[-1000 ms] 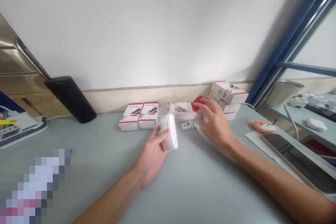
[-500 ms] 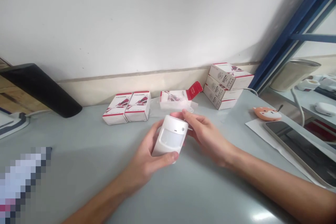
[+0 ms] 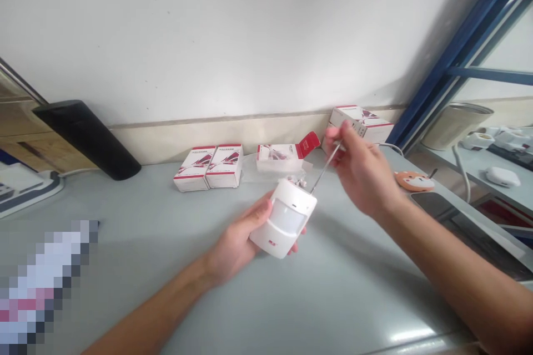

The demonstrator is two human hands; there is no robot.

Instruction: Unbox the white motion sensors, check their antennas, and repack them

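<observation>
My left hand (image 3: 239, 238) is wrapped round a white motion detector (image 3: 281, 238), thumb on its left edge and fingertips showing past the right edge. The detector is tilted, its curved window facing me. From its top right corner a thin metal antenna (image 3: 322, 175) runs up and to the right. My right hand (image 3: 364, 169) pinches the upper end of this antenna between thumb and fingers. Just behind the detector's top lie small whitish pieces (image 3: 300, 182), too small to make out.
Two closed white-and-red boxes (image 3: 225, 166) stand side by side at the back. An opened box (image 3: 278, 163) with a red flap is right of them, near a box stack (image 3: 377, 127). An orange animal-face item (image 3: 414, 181) and a dark flat device (image 3: 466, 233) lie at right.
My right hand has moved up and right, away from the detector's top, drawing out the antenna. My left hand has moved slightly right, turning the detector so its lower front shows.
</observation>
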